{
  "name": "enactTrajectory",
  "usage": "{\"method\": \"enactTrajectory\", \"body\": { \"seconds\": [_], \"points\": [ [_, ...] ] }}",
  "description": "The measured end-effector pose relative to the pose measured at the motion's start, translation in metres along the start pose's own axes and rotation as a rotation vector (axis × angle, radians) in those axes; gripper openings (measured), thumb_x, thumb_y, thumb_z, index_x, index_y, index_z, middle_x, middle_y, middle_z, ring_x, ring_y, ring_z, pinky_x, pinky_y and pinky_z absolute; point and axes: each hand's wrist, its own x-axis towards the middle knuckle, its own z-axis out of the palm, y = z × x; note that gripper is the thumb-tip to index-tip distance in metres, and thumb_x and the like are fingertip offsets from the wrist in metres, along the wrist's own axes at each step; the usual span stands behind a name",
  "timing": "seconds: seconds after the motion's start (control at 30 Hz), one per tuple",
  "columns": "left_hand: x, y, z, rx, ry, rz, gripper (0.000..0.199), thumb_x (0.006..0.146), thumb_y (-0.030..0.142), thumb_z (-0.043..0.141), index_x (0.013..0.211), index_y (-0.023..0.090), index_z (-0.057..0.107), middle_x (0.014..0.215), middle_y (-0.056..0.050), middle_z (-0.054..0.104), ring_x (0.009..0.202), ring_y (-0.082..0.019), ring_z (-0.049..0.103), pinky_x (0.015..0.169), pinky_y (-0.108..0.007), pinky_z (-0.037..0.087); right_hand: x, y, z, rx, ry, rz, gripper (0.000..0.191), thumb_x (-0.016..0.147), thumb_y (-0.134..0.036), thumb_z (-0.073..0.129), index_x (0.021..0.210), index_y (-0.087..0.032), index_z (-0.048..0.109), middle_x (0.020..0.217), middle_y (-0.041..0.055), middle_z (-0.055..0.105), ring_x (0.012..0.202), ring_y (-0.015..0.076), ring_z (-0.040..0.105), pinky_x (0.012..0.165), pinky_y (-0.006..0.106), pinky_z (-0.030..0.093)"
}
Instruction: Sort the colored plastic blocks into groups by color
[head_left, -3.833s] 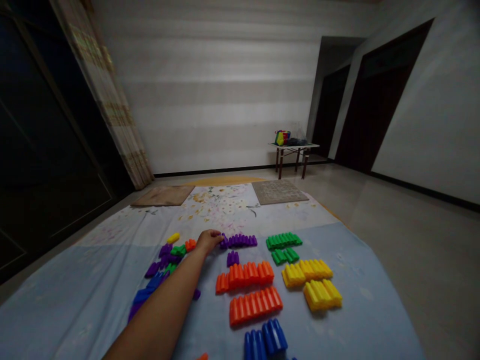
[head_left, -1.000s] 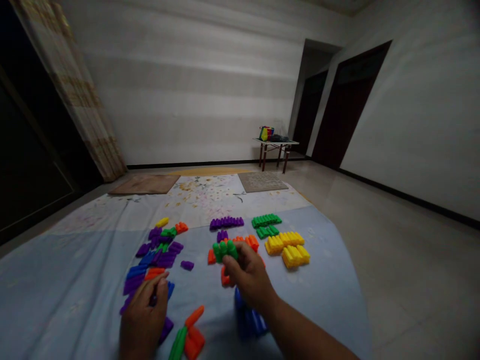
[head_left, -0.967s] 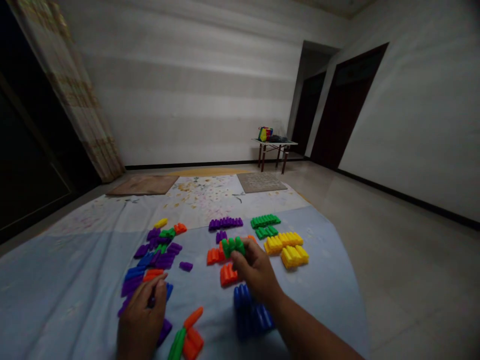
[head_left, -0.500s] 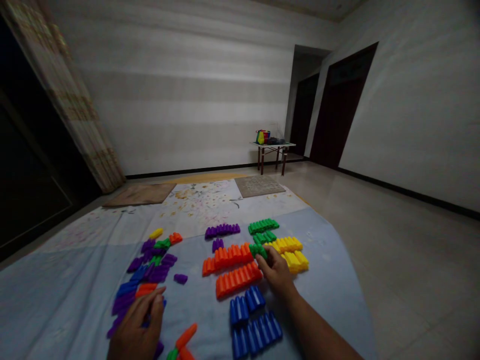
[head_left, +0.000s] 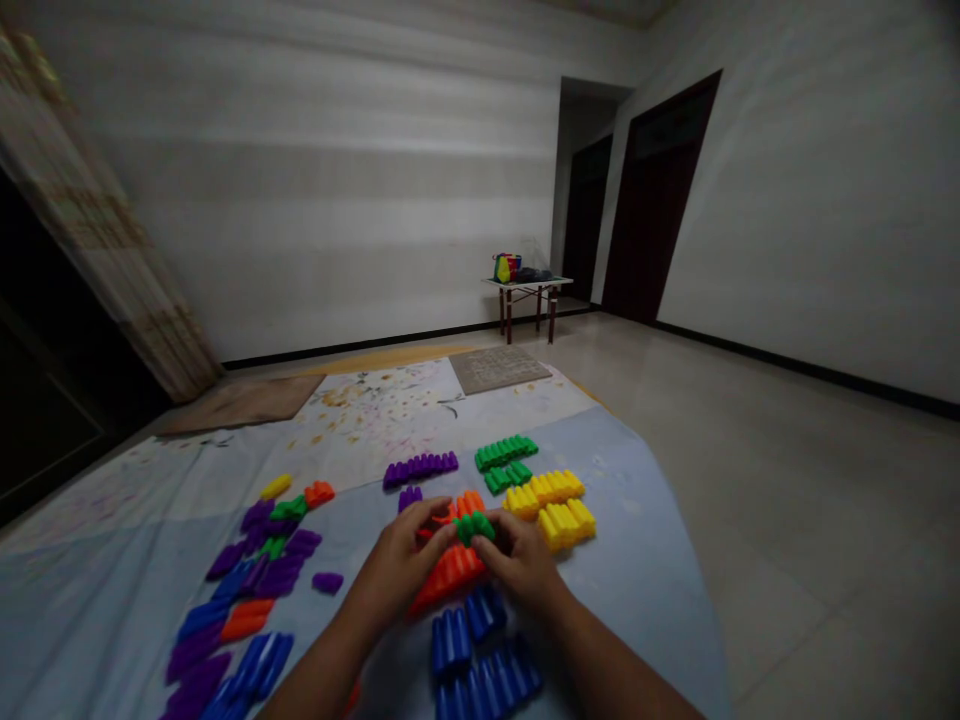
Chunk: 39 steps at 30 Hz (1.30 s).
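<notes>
Both hands meet over the orange rows, around a short cluster of green plastic bullet-shaped toy blocks (head_left: 474,527). My right hand (head_left: 525,560) grips the cluster's right end between thumb and fingers. From the other side, my left hand (head_left: 401,560) has its thumb and fingertips closed in at the left end; its exact contact is partly hidden. Beneath them lie joined orange blocks (head_left: 454,575), partly covered by the hands. Close by are joined blue blocks (head_left: 491,685), yellow blocks (head_left: 568,525), green rows (head_left: 506,452) and a purple row (head_left: 420,468).
A mixed pile of purple blocks (head_left: 281,575), with blue, green and orange ones, lies to the left. One purple block (head_left: 328,582) sits apart. Pale floral cloth (head_left: 630,560) covers the surface. Farther off are two mats (head_left: 499,370) and a small table (head_left: 529,283) bearing a colourful bag.
My left hand has left the mixed pile and moved right to the green cluster. My right hand has brought that cluster slightly left and nearer. The view has shifted a little.
</notes>
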Motion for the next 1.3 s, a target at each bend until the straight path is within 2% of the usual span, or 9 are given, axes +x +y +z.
{"method": "enactTrajectory", "body": {
  "seconds": [0.17, 0.3, 0.43, 0.6, 0.77, 0.87, 0.97, 1.1, 1.3],
  "points": [
    [0.019, -0.002, 0.004, -0.206, -0.227, -0.078, 0.033, 0.073, 0.041, 0.057, 0.092, 0.015, 0.066, 0.086, -0.007, 0.071, 0.076, -0.018, 0.064, 0.070, -0.030, 0.051, 0.002, 0.001, 0.002, 0.047, 0.014, 0.036, 0.022, 0.080, -0.029, 0.056, 0.096, -0.016, 0.062, 0.071, -0.0010, 0.059, 0.061, 0.0117, 0.052, 0.058, 0.023, 0.040],
    [0.039, 0.003, -0.006, -0.197, -0.109, -0.092, 0.035, 0.069, 0.043, 0.059, 0.089, 0.015, 0.067, 0.082, -0.006, 0.071, 0.076, -0.018, 0.064, 0.071, -0.030, 0.049, 0.002, 0.000, 0.001, 0.019, 0.128, 0.044, 0.034, 0.081, -0.032, 0.057, 0.111, -0.016, 0.056, 0.063, -0.0037, 0.053, 0.056, 0.0112, 0.050, 0.054, 0.022, 0.040],
    [0.075, 0.008, -0.005, -0.108, -0.008, -0.129, 0.037, 0.061, 0.045, 0.061, 0.083, 0.016, 0.068, 0.071, -0.003, 0.069, 0.068, -0.017, 0.060, 0.065, -0.029, 0.047, -0.002, -0.002, 0.001, -0.092, 0.242, -0.032, 0.028, 0.085, -0.031, 0.050, 0.107, -0.016, 0.057, 0.061, -0.0017, 0.055, 0.056, 0.0129, 0.053, 0.055, 0.023, 0.041],
    [0.117, 0.006, 0.018, -0.110, -0.024, -0.177, 0.032, 0.057, 0.039, 0.066, 0.078, 0.015, 0.067, 0.059, 0.001, 0.063, 0.056, -0.012, 0.055, 0.057, -0.025, 0.044, -0.004, -0.001, 0.002, -0.224, 0.221, -0.115, 0.020, 0.086, -0.028, 0.047, 0.097, -0.018, 0.061, 0.061, 0.0004, 0.057, 0.052, 0.0141, 0.052, 0.052, 0.025, 0.038],
    [0.152, -0.006, 0.032, -0.086, 0.010, -0.288, 0.026, 0.067, 0.030, 0.065, 0.086, 0.013, 0.061, 0.054, 0.004, 0.056, 0.051, -0.009, 0.053, 0.051, -0.021, 0.042, -0.003, 0.001, 0.002, -0.292, 0.186, -0.117, 0.020, 0.086, -0.025, 0.046, 0.094, -0.018, 0.062, 0.062, 0.0018, 0.059, 0.052, 0.0150, 0.053, 0.052, 0.026, 0.038],
    [0.170, -0.013, 0.034, -0.038, 0.000, -0.354, 0.016, 0.078, 0.028, 0.059, 0.082, 0.012, 0.058, 0.059, 0.004, 0.055, 0.053, -0.007, 0.053, 0.052, -0.020, 0.043, -0.003, 0.001, 0.002, -0.327, 0.179, -0.146, 0.018, 0.084, -0.022, 0.046, 0.093, -0.019, 0.062, 0.066, 0.0032, 0.062, 0.056, 0.0159, 0.056, 0.055, 0.026, 0.040],
    [0.183, -0.017, 0.040, 0.012, -0.052, -0.420, 0.021, 0.084, 0.032, 0.054, 0.090, 0.012, 0.058, 0.078, 0.000, 0.060, 0.065, -0.009, 0.057, 0.060, -0.025, 0.049, -0.002, 0.001, 0.001, -0.338, 0.176, -0.185, 0.018, 0.084, -0.019, 0.046, 0.093, -0.019, 0.062, 0.070, 0.0042, 0.064, 0.059, 0.0164, 0.059, 0.057, 0.026, 0.042],
    [0.195, -0.021, 0.054, 0.063, -0.127, -0.506, 0.031, 0.085, 0.035, 0.052, 0.108, 0.014, 0.055, 0.104, -0.006, 0.060, 0.087, -0.015, 0.059, 0.074, -0.035, 0.052, -0.001, 0.003, 0.001, -0.352, 0.190, -0.217, 0.019, 0.083, -0.017, 0.045, 0.091, -0.018, 0.062, 0.070, 0.0048, 0.066, 0.059, 0.0161, 0.060, 0.057, 0.025, 0.043],
    [0.200, -0.031, 0.061, 0.105, -0.143, -0.563, 0.034, 0.085, 0.035, 0.053, 0.111, 0.015, 0.054, 0.111, -0.007, 0.058, 0.094, -0.018, 0.058, 0.078, -0.038, 0.051, 0.000, 0.006, 0.004, -0.375, 0.263, -0.293, 0.019, 0.080, -0.016, 0.045, 0.089, -0.018, 0.062, 0.068, 0.0024, 0.066, 0.057, 0.0144, 0.060, 0.055, 0.023, 0.043]
  ]
}}
